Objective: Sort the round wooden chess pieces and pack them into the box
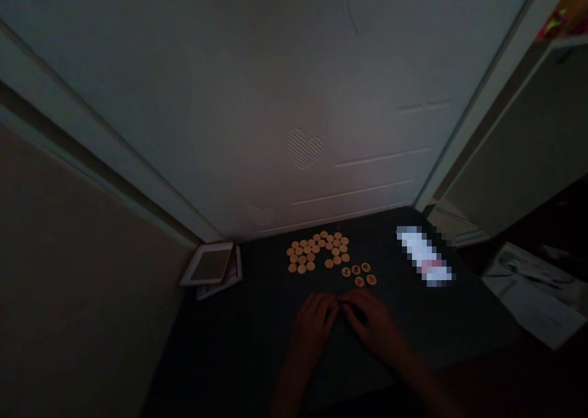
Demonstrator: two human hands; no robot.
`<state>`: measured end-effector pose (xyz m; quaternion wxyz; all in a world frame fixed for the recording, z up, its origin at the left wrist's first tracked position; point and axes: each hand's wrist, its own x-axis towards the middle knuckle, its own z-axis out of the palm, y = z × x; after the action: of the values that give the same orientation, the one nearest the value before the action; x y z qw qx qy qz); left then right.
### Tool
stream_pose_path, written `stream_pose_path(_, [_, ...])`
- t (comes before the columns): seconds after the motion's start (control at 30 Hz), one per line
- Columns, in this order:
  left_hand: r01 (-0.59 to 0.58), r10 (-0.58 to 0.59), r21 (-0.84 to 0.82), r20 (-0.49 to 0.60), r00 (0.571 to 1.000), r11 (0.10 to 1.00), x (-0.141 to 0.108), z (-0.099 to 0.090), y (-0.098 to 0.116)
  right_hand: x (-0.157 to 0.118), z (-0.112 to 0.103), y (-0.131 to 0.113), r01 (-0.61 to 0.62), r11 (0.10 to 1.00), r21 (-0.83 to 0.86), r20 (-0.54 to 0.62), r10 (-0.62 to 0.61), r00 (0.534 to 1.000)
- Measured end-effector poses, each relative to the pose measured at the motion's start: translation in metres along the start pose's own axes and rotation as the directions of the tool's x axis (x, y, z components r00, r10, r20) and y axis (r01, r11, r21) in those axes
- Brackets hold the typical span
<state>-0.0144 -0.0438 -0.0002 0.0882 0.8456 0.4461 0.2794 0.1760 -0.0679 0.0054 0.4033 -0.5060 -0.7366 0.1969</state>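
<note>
On the dark table, several round wooden discs [302, 259] with plain tops lie in a tight, curved group. To their right are several discs with characters, including black-marked ones [356, 270] and two red-marked ones [359, 281]. Just in front of these, my left hand [315, 320] and my right hand [371, 321] meet at the fingertips. The fingers of both hands are bent and pressed together; anything between them is too dark and small to make out.
Flat framed items [212, 263] lie stacked at the table's left edge. A blurred-out bright object [423, 255] rests on the right of the table [257, 344]. Behind stands a pale panel [275, 87] with a heart relief. Papers [542, 301] lie beyond the right edge.
</note>
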Motion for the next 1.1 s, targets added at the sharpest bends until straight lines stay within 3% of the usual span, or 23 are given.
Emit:
stream_pose_path(0.17, [-0.032,0.034,0.059,-0.020,0.999,0.998,-0.002,0.005,0.001,0.002,0.012,0.006,-0.002,0.999,0.036,0.019,0.001,1.000])
stream_pose_path(0.33, [0.022,-0.021,0.041,-0.031,0.999,0.999,0.001,0.010,0.000,0.000,0.012,0.008,0.006,1.000,0.017,0.027,-0.006,1.000])
stream_pose_path(0.47, [0.036,-0.036,-0.029,-0.019,0.999,0.999,-0.001,0.007,-0.001,-0.003,0.011,0.012,0.040,0.993,-0.109,-0.052,-0.046,0.998])
stream_pose_path(0.67, [0.069,-0.076,-0.144,-0.043,0.996,0.987,-0.005,0.007,-0.004,-0.013,0.009,0.030,-0.028,0.965,-0.260,-0.174,-0.019,0.985])
stream_pose_path(1.1, [0.191,-0.253,-0.380,-0.121,0.960,0.905,-0.003,0.003,-0.006,-0.015,0.003,0.031,-0.036,0.967,-0.253,-0.161,-0.005,0.987])
